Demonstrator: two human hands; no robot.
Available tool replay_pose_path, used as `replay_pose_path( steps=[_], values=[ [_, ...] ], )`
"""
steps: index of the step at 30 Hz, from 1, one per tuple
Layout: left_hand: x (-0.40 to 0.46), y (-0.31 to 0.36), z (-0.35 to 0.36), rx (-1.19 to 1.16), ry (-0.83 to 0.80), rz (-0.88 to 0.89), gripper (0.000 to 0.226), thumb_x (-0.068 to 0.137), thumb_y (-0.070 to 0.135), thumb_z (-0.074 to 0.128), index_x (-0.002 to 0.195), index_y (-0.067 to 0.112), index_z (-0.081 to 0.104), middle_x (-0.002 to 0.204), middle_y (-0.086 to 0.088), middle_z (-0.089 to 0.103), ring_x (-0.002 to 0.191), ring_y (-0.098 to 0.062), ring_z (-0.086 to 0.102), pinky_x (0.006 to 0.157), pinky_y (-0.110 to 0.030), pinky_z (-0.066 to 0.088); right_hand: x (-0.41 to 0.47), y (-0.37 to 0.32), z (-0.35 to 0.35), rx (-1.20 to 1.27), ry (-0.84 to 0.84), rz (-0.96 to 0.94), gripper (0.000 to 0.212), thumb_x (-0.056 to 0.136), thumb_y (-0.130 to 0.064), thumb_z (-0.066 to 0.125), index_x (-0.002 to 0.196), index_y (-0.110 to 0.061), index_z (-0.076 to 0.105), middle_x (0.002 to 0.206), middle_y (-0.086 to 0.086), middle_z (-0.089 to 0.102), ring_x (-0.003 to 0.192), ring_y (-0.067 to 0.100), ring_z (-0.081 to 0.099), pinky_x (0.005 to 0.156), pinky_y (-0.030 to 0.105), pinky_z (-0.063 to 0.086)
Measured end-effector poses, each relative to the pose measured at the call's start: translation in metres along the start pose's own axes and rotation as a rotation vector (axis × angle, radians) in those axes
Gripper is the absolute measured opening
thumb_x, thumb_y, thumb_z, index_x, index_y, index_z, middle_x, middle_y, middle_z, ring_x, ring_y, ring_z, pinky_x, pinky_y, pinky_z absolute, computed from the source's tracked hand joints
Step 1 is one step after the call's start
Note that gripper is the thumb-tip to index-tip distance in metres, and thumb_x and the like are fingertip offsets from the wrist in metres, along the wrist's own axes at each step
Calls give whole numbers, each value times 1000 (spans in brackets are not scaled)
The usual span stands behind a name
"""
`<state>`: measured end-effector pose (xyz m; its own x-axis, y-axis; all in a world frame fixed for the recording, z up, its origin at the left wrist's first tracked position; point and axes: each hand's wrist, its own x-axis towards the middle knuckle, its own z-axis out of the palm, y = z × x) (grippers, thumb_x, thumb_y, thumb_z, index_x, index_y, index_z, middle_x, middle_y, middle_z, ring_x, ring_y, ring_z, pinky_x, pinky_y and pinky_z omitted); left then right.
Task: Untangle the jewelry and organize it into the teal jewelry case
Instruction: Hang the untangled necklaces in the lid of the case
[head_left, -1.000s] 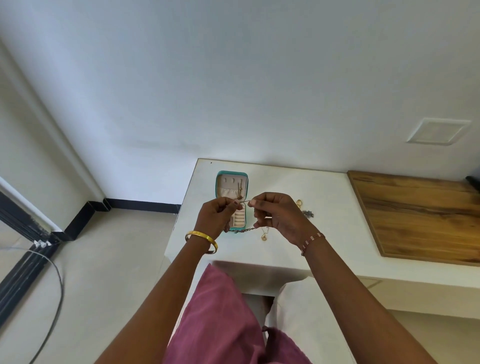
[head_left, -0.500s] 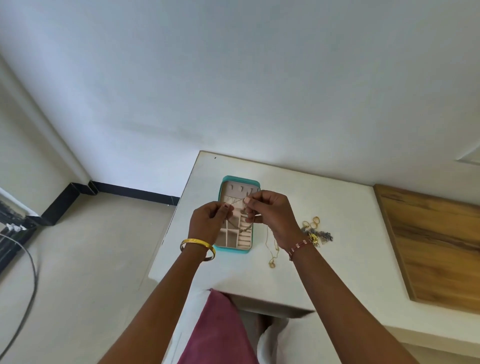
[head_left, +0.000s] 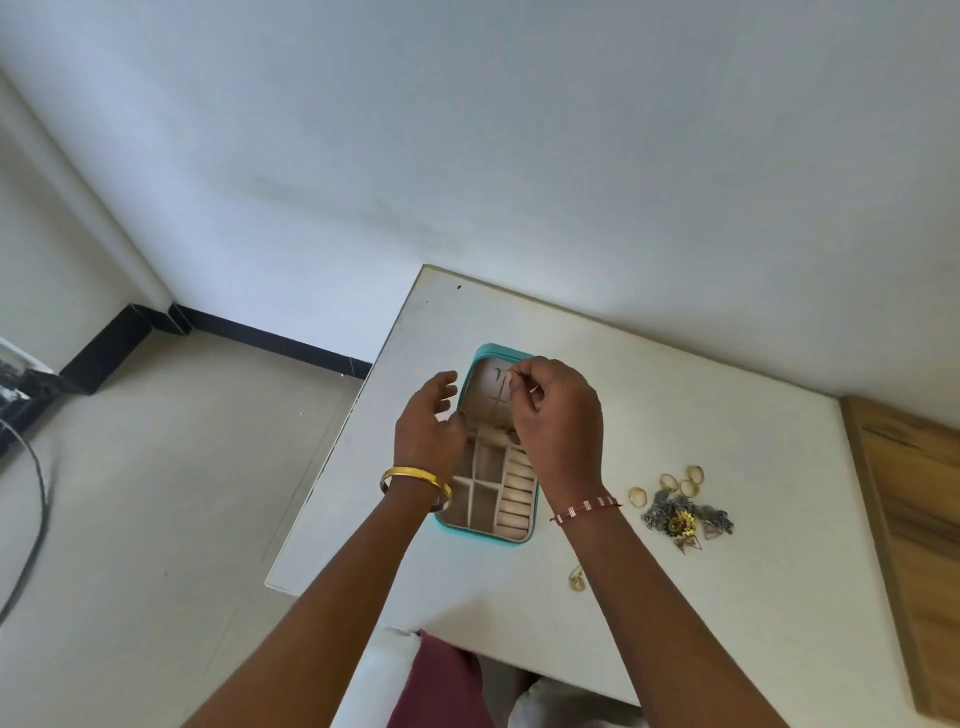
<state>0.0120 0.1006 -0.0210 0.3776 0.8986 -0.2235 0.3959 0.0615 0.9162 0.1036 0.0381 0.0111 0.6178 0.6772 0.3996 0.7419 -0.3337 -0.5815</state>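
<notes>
Hands, two, bare, held above an open teal jewelry case (head_left: 485, 535) set on a white table (head_left: 675, 415). Right hand (head_left: 558, 421): fingertips pinched on a thin chain (head_left: 500, 400), which hangs down over the case's upper compartment. Left hand (head_left: 428, 426): fingers loosely curled beside the case's left rim; whether the chain's lower end is gripped cannot be told. Tangled jewelry (head_left: 680, 514) is heaped to the right, well apart from the case. A small gold pendant (head_left: 575, 578) lies nearer the table's front edge.
</notes>
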Motion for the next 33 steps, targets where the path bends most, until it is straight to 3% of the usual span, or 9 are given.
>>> replay_pose_path(
  steps=[5, 10, 16, 20, 29, 33],
  values=[
    [3, 1, 6, 10, -56, -37, 44, 90, 1, 47, 131, 17, 47, 127, -5, 57, 98, -11, 50, 89, -27, 43, 2, 5, 2, -198, 50, -148, 2, 80, -8, 67, 81, -8, 65, 75, 9, 65, 70, 24, 60, 52, 27, 50],
    [8, -1, 7, 17, -11, -62, 44, 88, -1, 52, 128, 16, 51, 124, -6, 59, 93, -9, 48, 89, -26, 43, 8, 10, 6, -334, 47, -237, 6, 75, -8, 72, 75, -9, 66, 70, 7, 65, 65, 23, 60, 48, 20, 43],
    [4, -11, 7, -33, 19, -82, 44, 86, -1, 55, 126, 16, 53, 122, -5, 61, 90, -10, 53, 82, -20, 39, 11, 11, 14, -434, 93, -311, 9, 72, -10, 74, 71, -9, 65, 66, 7, 63, 61, 22, 57, 45, 22, 42],
    [2, -14, 8, -52, 35, -94, 44, 85, -2, 56, 125, 16, 54, 121, -5, 62, 91, -9, 53, 89, -24, 43, 8, 12, 18, -434, 112, -284, 9, 72, -12, 74, 75, -8, 67, 70, 8, 66, 64, 22, 59, 48, 22, 45],
    [-2, -17, 7, -76, 43, -72, 43, 83, -2, 59, 123, 14, 56, 120, -4, 62, 89, -9, 55, 81, -14, 39, 3, 14, 22, -211, 157, 32, 9, 74, -7, 73, 76, -7, 64, 71, 8, 66, 65, 22, 56, 48, 20, 41],
    [-3, -18, 6, -94, 50, -77, 44, 83, -3, 59, 123, 13, 56, 119, -5, 62, 87, -8, 55, 78, -12, 38, 3, 20, 17, -295, 132, -70, 9, 73, -6, 73, 74, -6, 64, 69, 8, 64, 63, 23, 55, 49, 20, 39]
  ],
)
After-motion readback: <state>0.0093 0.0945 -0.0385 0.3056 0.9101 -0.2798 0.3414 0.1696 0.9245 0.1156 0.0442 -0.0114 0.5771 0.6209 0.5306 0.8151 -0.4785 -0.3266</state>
